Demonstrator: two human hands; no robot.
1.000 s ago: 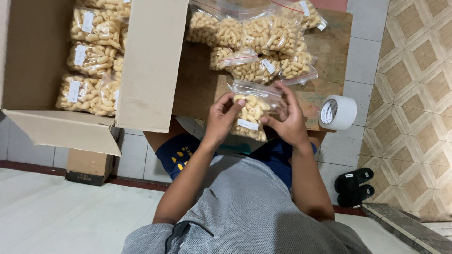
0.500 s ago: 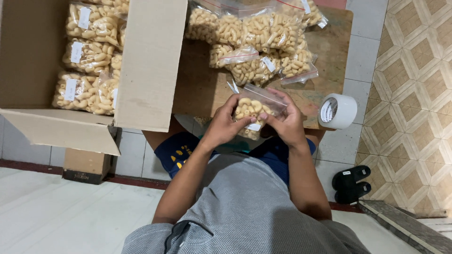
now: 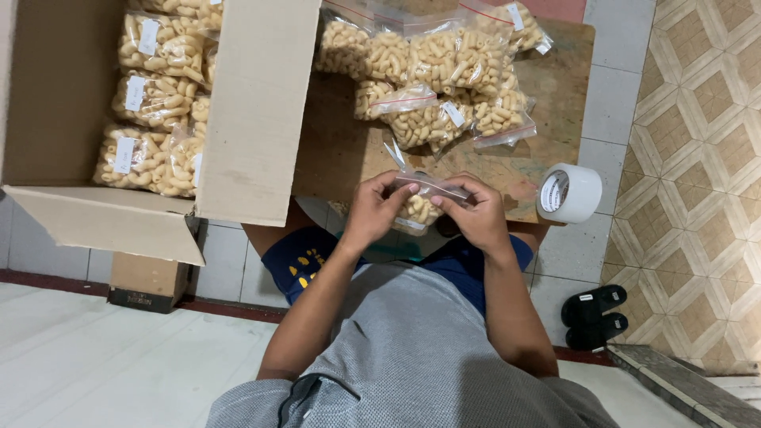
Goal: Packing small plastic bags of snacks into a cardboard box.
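Work in hand: closing the mouth of a clear bag [image 3: 418,209] of pale, curled snack pieces.

**Hands**
- Left hand [image 3: 371,212]: clamped on the left part of the bag's top strip, thumb and fingers pinched together.
- Right hand [image 3: 478,220]: clamped on the right part of the same strip, fingertips pressed onto the plastic.
- Neither hand free; both gripping the bag only.

**Bag position**
- Held between the two hands, at the near edge of the table [image 3: 337,154], just above the lap.
- Filled part hanging below the fingers; top strip roughly level.
- Seal state along the strip: cannot tell, hidden by the fingers.

**Surroundings**
- Pile [image 3: 444,75] of filled bags of the same kind on the far part of the table, several with red zip lines and small white labels.
- Open box [image 3: 258,111] to the left, one flap lying against the table edge; labelled packs [image 3: 151,103] stacked inside.
- Tape roll [image 3: 568,192], white, at the right table corner, near the right hand but not touching it.
- Sandals [image 3: 593,315], black, on the floor to the right.

**Judged requirements for the move to follow**
- Even pinch pressure run along the whole strip, end to end.
- Bag kept mouth-up so that no pieces spill.
- Strip kept flat, without folds or trapped pieces.
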